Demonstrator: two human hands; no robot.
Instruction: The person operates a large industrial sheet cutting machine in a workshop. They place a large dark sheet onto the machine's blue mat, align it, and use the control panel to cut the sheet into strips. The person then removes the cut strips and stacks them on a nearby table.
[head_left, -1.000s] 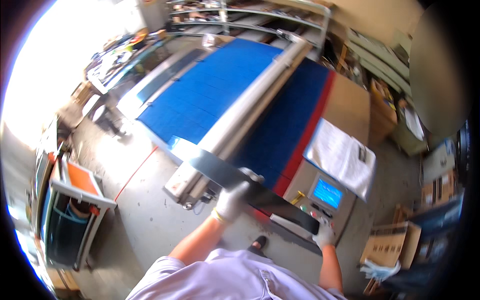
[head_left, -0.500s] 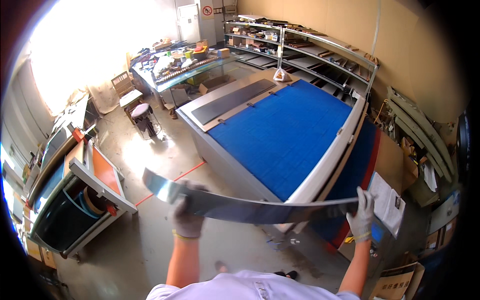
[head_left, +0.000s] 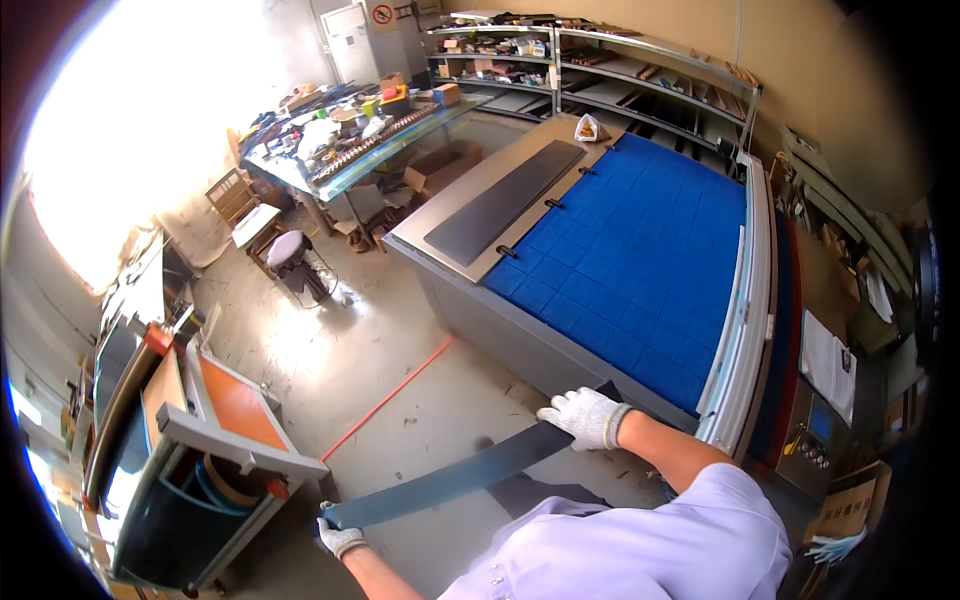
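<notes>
a long, thin, dark grey strip (head_left: 470, 475) with a dull sheen hangs in the air above the concrete floor (head_left: 380, 370), beside the big table (head_left: 640, 260) with the blue grid top. the gloved right hand (head_left: 585, 417) is clamped around its upper end, and the gloved left hand (head_left: 340, 538) is clamped around its lower end.
</notes>
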